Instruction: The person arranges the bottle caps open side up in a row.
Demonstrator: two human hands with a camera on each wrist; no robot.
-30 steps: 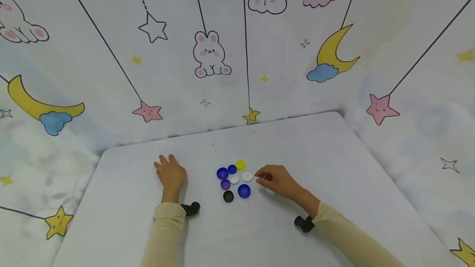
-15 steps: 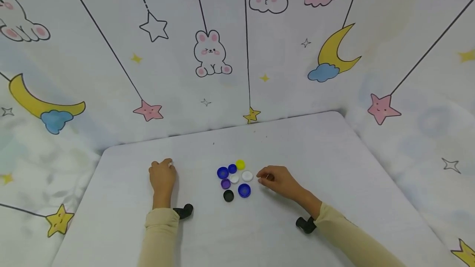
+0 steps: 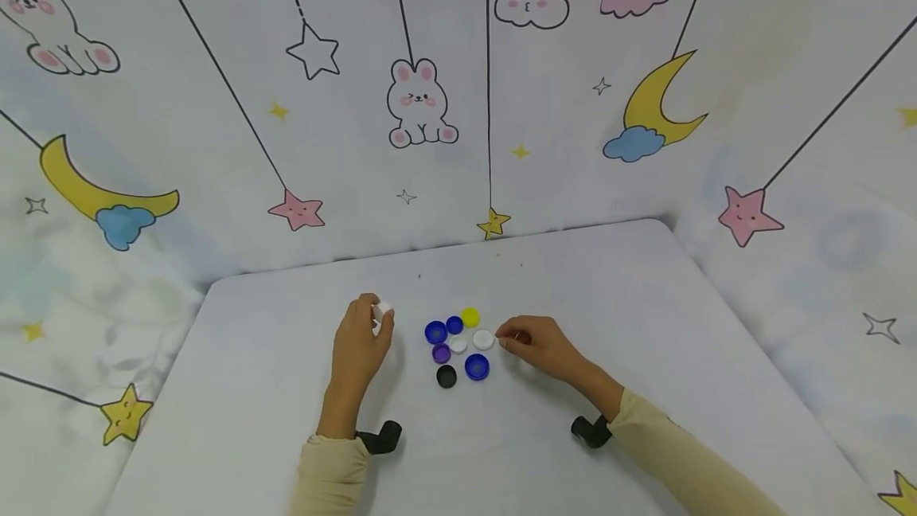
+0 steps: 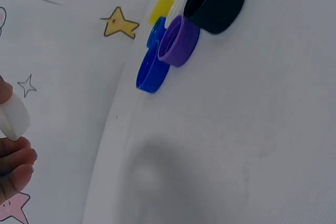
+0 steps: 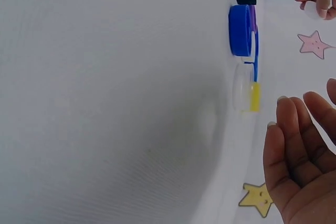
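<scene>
My left hand pinches a white bottle cap between thumb and fingers, raised over the table left of a group of caps. In that group lie a yellow cap, a purple cap, a black cap, several blue caps, among them a larger blue cap, and two white ones. My right hand hovers just right of the group, its fingertips close to the larger white cap. In the right wrist view its fingers are loosely bent and hold nothing.
The white table reaches back to a wall cloth printed with bunnies, stars and moons. A black wrist mount sits on the left wrist, and another black mount on the right.
My left hand first drew back toward me, fingers curling, then moved right toward the caps and rose, the white cap now showing in its grip. The right hand has hardly moved.
</scene>
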